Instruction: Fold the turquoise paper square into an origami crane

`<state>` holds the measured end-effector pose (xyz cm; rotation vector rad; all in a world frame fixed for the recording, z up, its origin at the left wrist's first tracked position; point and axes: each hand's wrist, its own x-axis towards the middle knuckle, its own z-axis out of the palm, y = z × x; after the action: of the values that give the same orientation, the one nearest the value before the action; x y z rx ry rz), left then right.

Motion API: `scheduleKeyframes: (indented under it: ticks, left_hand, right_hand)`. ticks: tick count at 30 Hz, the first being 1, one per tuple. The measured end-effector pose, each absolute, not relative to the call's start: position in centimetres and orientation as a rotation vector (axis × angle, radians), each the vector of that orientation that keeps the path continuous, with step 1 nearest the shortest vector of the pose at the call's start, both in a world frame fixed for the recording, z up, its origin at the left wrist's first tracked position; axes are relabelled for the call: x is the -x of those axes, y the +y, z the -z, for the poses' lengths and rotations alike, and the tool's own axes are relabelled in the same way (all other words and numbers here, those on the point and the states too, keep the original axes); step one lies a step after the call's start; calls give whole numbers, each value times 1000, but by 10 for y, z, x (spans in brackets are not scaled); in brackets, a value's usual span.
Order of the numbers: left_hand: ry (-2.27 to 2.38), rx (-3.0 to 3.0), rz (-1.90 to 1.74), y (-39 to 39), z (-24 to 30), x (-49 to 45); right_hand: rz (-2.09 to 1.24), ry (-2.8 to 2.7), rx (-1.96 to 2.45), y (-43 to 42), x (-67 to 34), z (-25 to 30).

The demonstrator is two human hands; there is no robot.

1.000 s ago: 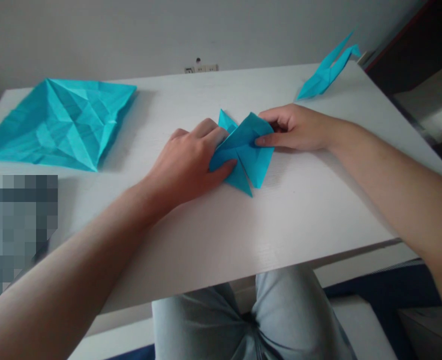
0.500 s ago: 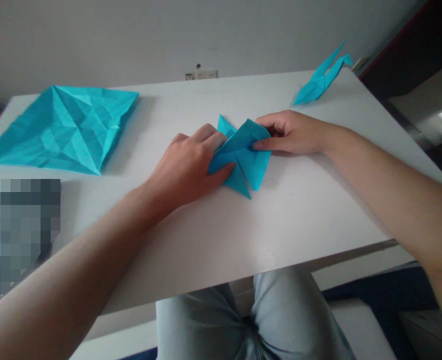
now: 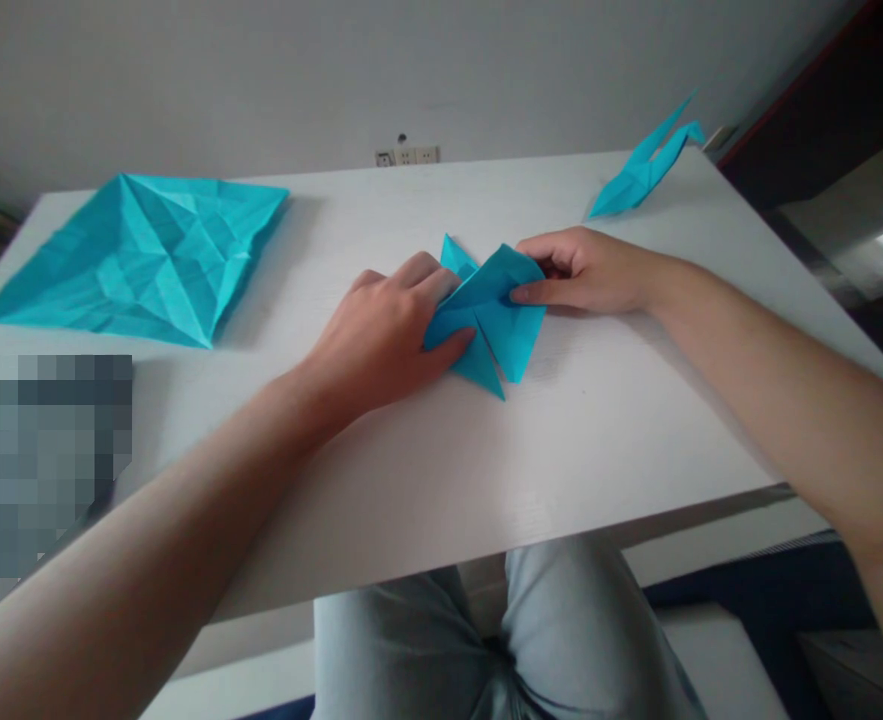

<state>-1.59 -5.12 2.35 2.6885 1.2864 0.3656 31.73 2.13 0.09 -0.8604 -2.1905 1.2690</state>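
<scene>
A partly folded sheet of blue origami paper (image 3: 497,310) lies between my hands over the white table, with pointed flaps toward me and one toward the wall. My left hand (image 3: 403,320) grips its left side, the thumb on top of the near flap and the fingers partly hidden behind the raised fold. On the right edge, my right hand (image 3: 572,268) pinches the paper between thumb and curled fingers. The layers under the raised flap are hidden from me.
A creased, unfolded blue sheet (image 3: 163,260) rests at the table's left. A folded blue paper crane (image 3: 640,175) stands at the far right corner. Wall sockets (image 3: 406,156) sit just behind the white table (image 3: 426,500). A pixelated patch covers the left edge.
The whole view has shifted slightly, so everything sits a little further right and lower. Both hands keep the same hold on the paper, with no clear change in its folds.
</scene>
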Motion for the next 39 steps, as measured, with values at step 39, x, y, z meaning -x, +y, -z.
scheduleKeyframes:
  ticks: [39]
  left_hand:
    - [1293,-2677,-366,-52,-25,15]
  right_hand:
    - [-1309,-2172,868,20,-317,-3]
